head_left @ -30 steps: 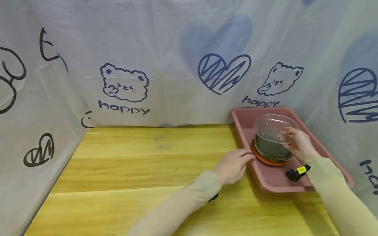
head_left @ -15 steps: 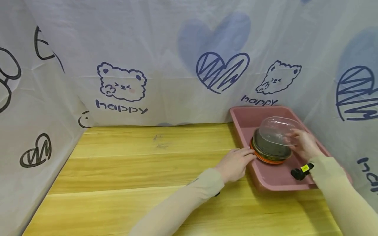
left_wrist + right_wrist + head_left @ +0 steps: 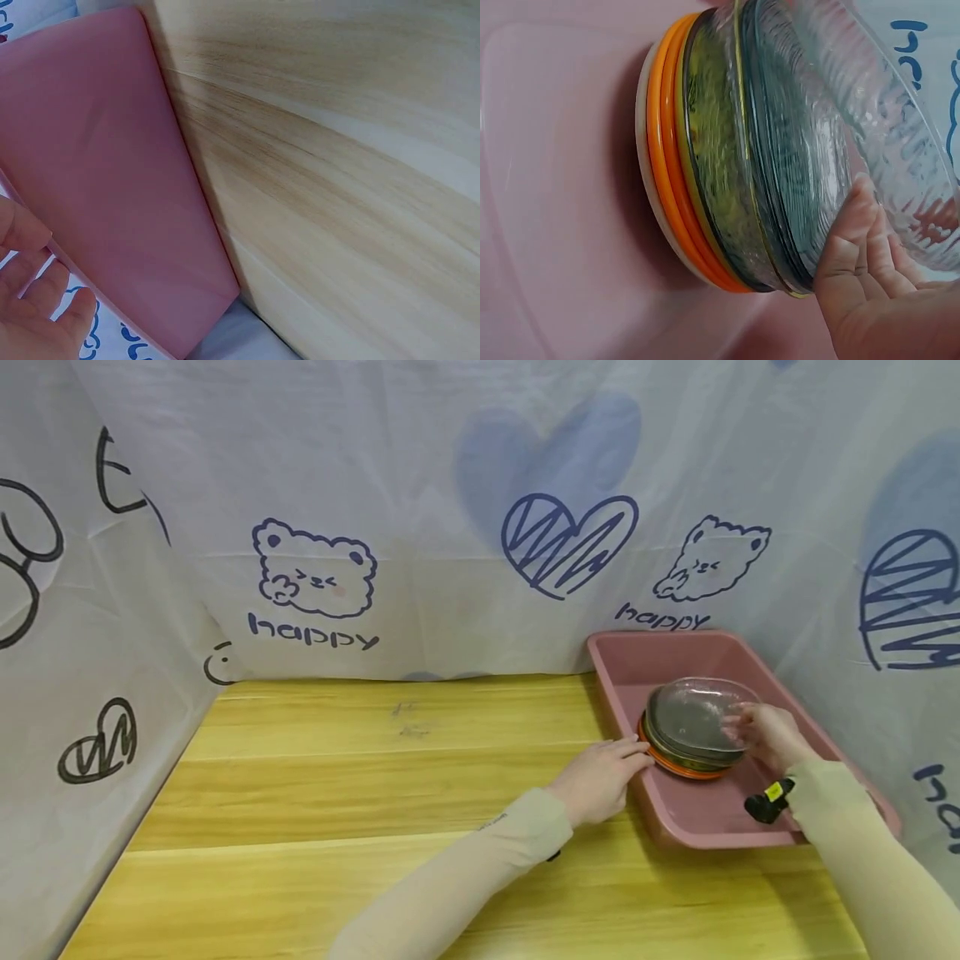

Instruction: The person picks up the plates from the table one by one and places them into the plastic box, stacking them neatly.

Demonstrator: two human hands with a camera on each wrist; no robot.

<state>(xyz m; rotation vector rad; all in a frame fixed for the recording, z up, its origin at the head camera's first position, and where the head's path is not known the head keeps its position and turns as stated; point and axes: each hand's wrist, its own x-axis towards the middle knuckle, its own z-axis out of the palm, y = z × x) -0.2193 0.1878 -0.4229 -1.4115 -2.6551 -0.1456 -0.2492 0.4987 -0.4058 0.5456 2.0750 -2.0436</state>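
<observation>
My right hand (image 3: pixel 774 737) pinches the rim of a clear bowl (image 3: pixel 911 127) with a rippled wall, the thumb inside the gap below it in the right wrist view. The bowl is tilted close over a stack of round dishes in the pink tub (image 3: pixel 723 827). From the bottom, the stack has a pale rim, orange dishes (image 3: pixel 664 157), a yellow-green glass dish (image 3: pixel 716 157) and a dark bluish glass dish (image 3: pixel 787 150). My left hand (image 3: pixel 600 779) rests its fingertips on the tub's near-left rim, beside the stack; the left wrist view shows fingers (image 3: pixel 26 227) at that rim.
The tub stands at the right back of a wooden table (image 3: pixel 360 802), against a white cloth backdrop (image 3: pixel 427 527) printed with bears and hearts. Another cloth side closes the right. A black wrist camera (image 3: pixel 768 804) hangs under the right wrist, over the tub.
The clear bowl has come down and tilted toward the stack, following my right hand a little to the right and down. My left hand has stayed at the tub rim.
</observation>
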